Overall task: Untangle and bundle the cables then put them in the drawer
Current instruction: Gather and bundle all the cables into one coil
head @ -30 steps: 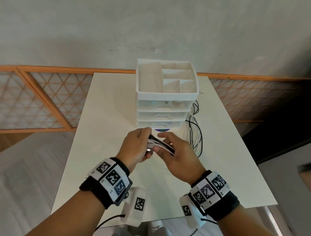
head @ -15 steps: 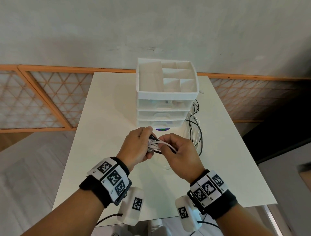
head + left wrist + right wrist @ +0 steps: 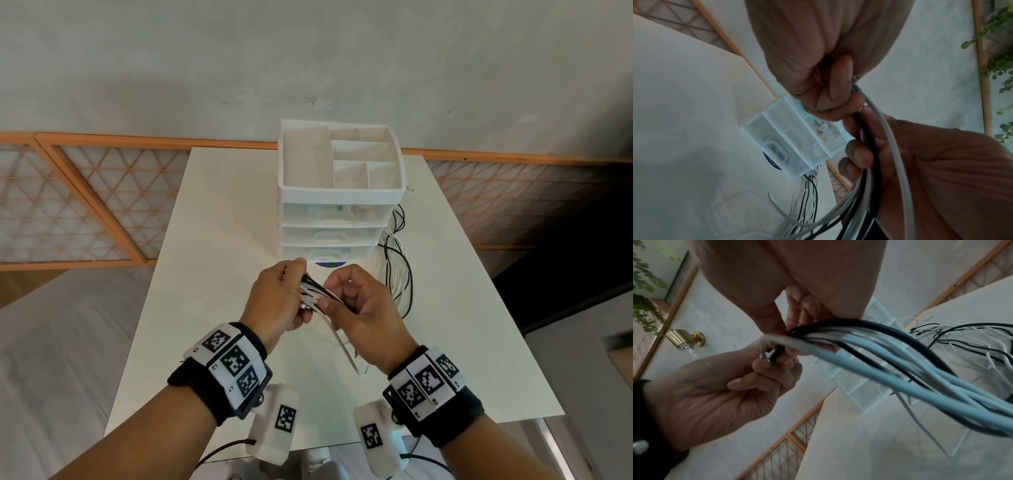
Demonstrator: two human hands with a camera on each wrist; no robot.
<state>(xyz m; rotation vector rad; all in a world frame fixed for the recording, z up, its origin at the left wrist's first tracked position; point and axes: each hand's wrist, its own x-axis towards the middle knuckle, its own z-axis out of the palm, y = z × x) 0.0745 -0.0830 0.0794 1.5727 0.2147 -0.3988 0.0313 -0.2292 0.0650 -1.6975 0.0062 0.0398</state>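
Cables (image 3: 317, 294) bunched between both hands, drawer unit (image 3: 339, 219) just behind.

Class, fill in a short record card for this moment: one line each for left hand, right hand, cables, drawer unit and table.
left hand: left hand grips the cable ends
right hand: right hand holds the same cables, fingers curled round them
cables: black and white, gathered between both hands; the loose lengths trail on the table to the right of the unit
drawer unit: white drawer unit, three drawers shut, divided tray on top
table: white table
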